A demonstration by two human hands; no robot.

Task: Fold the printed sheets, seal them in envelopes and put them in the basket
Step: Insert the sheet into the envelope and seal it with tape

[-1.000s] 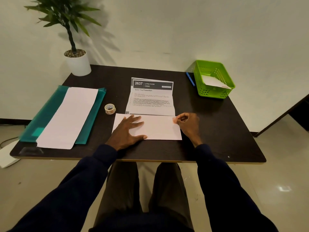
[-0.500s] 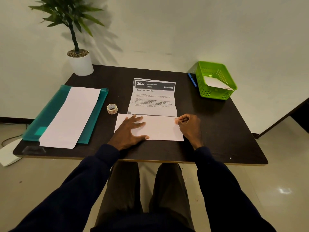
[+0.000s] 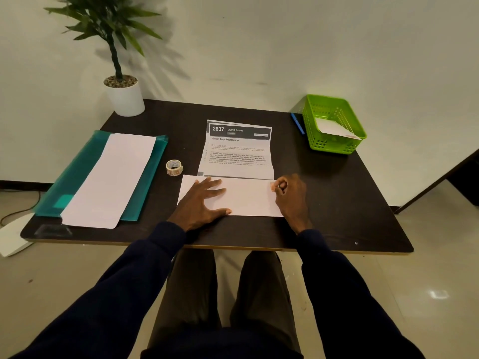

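Note:
A white envelope [image 3: 248, 196] lies flat near the table's front edge. My left hand [image 3: 204, 200] rests on its left half with fingers spread. My right hand [image 3: 290, 195] has curled fingers at the envelope's right end and presses a small orange sticker [image 3: 273, 187] there. Just behind the envelope lies a creased printed sheet [image 3: 238, 151] headed "2637 Living Room". A green basket [image 3: 334, 125] at the back right holds a white envelope [image 3: 337, 129].
A roll of stickers [image 3: 174, 167] sits left of the printed sheet. A teal folder [image 3: 77, 172] with a long white sheet [image 3: 111, 180] on it covers the table's left side. A potted plant [image 3: 124, 92] stands back left; a blue pen [image 3: 297, 123] lies beside the basket.
Both hands stay on the envelope in the same pose; only the camera view has shifted slightly.

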